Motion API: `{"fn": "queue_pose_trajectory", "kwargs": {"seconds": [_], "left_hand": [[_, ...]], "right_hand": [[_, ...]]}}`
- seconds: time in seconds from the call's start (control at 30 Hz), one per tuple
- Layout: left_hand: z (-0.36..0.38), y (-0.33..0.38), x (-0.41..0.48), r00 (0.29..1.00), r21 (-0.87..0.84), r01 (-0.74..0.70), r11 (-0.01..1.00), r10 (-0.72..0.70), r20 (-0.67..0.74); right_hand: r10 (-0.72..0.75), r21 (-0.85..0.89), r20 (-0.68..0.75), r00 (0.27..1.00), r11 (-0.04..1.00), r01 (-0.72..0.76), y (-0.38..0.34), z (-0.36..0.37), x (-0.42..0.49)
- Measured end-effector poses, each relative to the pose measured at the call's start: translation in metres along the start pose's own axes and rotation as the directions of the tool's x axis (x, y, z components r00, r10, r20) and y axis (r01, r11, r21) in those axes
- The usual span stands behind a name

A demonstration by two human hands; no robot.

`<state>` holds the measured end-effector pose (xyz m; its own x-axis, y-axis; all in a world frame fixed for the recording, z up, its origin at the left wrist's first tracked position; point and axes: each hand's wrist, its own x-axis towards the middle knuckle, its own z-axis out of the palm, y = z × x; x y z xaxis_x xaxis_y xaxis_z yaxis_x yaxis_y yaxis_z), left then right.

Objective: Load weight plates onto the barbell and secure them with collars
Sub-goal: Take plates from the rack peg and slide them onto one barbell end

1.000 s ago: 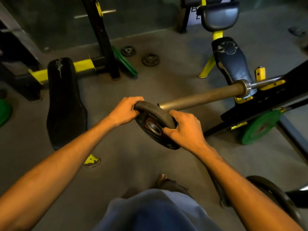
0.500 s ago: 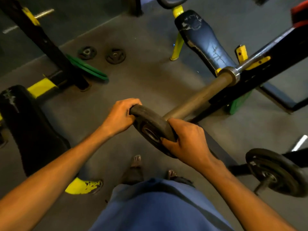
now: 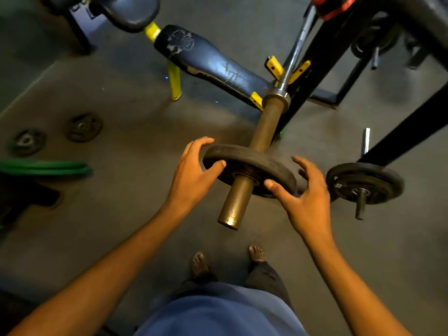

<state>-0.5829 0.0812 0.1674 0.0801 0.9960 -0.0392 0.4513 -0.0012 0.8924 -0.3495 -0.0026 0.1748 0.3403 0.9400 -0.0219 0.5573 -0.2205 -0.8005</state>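
Fingers spread on both sides: my left hand point(image 3: 194, 174) and right hand point(image 3: 304, 198) are loose, only thumbs and fingertips brushing the rim of the weight plate point(image 3: 249, 169), gripping nothing. It sits partway along the barbell sleeve point(image 3: 260, 139), the free end poking toward me, well short of the steel shoulder point(image 3: 276, 94). Next I'd judge: push it flush, then find a collar, none visible. Beyond, the bench point(image 3: 208, 61) and rack upright point(image 3: 322, 59) crowd the bar; small plates point(image 3: 54, 135) lie on the floor's left side.
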Motion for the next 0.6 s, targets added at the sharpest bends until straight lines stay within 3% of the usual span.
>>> {"fn": "queue_pose_trajectory", "kwargs": {"seconds": [0.07, 0.1, 0.23, 0.4, 0.6], "left_hand": [[-0.001, 0.0, -0.015, 0.976, -0.099, 0.189, 0.977, -0.175, 0.132], [0.002, 0.002, -0.019, 0.953, -0.143, 0.25, 0.958, -0.217, 0.212], [0.03, 0.003, -0.01, 0.935, -0.296, 0.317, 0.901, -0.246, 0.254], [0.046, 0.013, 0.017, 0.924, -0.293, 0.36, 0.886, -0.296, 0.241], [0.075, 0.046, 0.113, 0.942, -0.317, 0.328, 0.89, -0.284, 0.178]], "right_hand": [[0.313, 0.32, 0.065, 0.948, 0.893, -0.317, -0.005, 0.015, -0.028], [0.37, 0.432, 0.101, 0.923, 0.82, -0.376, -0.006, 0.025, -0.036], [0.477, 0.614, 0.043, 0.878, 0.681, -0.4, -0.019, 0.055, -0.031], [0.477, 0.658, 0.011, 0.879, 0.659, -0.366, -0.026, 0.05, 0.005], [0.445, 0.705, -0.054, 0.894, 0.651, -0.281, -0.024, 0.032, 0.112]]}}
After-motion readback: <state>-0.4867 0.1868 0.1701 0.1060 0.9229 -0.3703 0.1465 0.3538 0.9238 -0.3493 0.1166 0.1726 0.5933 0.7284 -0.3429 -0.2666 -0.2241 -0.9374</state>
